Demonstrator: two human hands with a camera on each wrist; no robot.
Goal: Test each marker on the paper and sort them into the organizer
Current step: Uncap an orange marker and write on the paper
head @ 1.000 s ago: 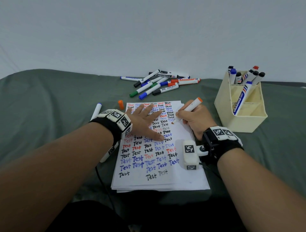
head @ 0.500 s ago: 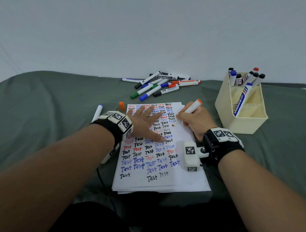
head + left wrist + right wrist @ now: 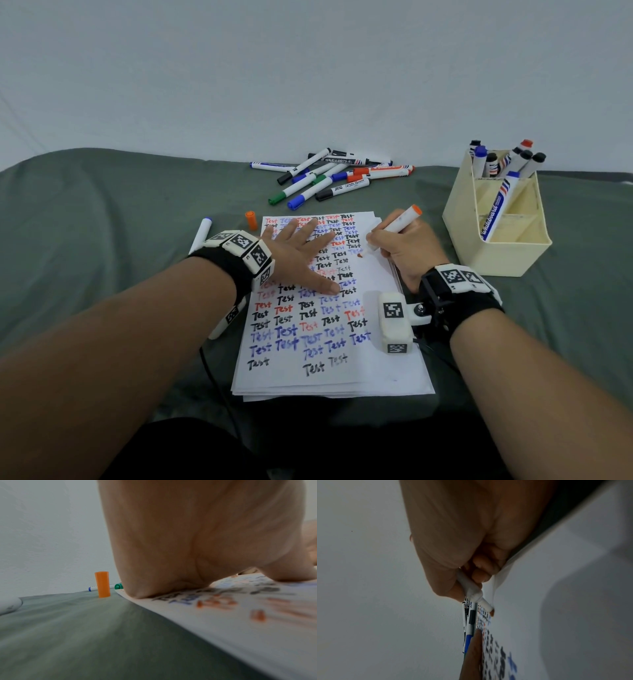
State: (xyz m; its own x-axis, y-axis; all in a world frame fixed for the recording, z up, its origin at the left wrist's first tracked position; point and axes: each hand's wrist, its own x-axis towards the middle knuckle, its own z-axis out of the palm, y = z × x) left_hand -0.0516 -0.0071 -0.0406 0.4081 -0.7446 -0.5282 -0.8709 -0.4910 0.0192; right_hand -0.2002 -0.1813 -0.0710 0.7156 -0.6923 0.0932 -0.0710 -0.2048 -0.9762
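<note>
At 9 o'clock of the paper point(image 3: 329, 373) a capped blue marker point(image 3: 202, 231) lies on the green cloth point(image 3: 102, 212), partly under the left wrist. Just past it, at 11 o'clock of the sheet, an orange cap point(image 3: 251, 220) stands upright on the cloth, apart from the paper's edge.

The left hand point(image 3: 301, 253) lies flat on the paper, fingers straight and spread, pressing down on rows of "Test" words and grasping nothing.

At 12 o'clock, beyond the sheet, a loose pile of markers point(image 3: 329, 174) lies on the cloth, with black, blue, green and red caps.

The right hand point(image 3: 404, 250) grips an orange marker point(image 3: 399, 224), fingers curled round its white barrel, its uncapped tip touching the paper at a small orange dot beside the written columns.

At 2 o'clock the cream organizer point(image 3: 513, 257) stands on the cloth; several capped markers stand in its back compartment, and 1 blue marker leans across toward the front.
</note>
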